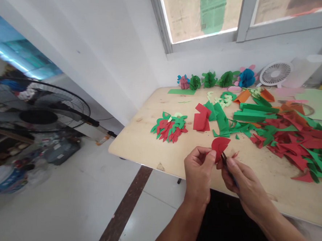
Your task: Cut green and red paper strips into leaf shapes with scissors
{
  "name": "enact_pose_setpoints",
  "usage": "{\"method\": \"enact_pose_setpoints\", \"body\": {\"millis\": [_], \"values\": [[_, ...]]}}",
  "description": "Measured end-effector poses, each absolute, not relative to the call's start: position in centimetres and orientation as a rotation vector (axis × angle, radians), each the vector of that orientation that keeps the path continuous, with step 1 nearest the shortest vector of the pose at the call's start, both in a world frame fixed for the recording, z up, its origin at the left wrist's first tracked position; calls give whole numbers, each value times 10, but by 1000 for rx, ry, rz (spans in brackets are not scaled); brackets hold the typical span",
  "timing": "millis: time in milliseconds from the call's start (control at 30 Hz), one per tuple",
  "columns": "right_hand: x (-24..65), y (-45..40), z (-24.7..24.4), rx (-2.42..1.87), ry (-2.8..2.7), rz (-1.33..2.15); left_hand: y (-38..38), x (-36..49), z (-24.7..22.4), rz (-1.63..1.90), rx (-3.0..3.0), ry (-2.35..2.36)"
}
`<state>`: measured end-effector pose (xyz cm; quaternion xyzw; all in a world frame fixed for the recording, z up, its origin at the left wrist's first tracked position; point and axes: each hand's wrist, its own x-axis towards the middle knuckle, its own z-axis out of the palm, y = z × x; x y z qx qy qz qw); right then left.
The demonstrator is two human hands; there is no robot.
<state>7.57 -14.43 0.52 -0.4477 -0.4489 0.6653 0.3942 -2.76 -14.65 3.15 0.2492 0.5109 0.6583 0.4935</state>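
My left hand (200, 170) pinches a rounded piece of red paper (219, 144) over the front edge of the wooden table (138, 141). Wrapped around dark scissors (224, 160), my right hand (242, 176) is just right of that paper, and the blades meet its edge. Beyond my hands lie folded red paper (201, 119) and green paper strips (221, 118). A small pile of red and green cut shapes (170, 127) is to the left. The scissors' handles are mostly hidden by my fingers.
Red and green scraps (293, 139) cover the table's right side. Honeycomb paper figures (209, 80) line the wall beside a small white fan (275, 73). A large black floor fan (36, 114) stands at the left. A window (205, 14) is above the table.
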Motion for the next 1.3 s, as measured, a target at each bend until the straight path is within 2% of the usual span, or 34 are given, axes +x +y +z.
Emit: {"method": "enact_pose_setpoints", "body": {"millis": [1300], "values": [[71,-142,6,-1104,-1134,1678,-148,-25,36,1636,608,1209]]}}
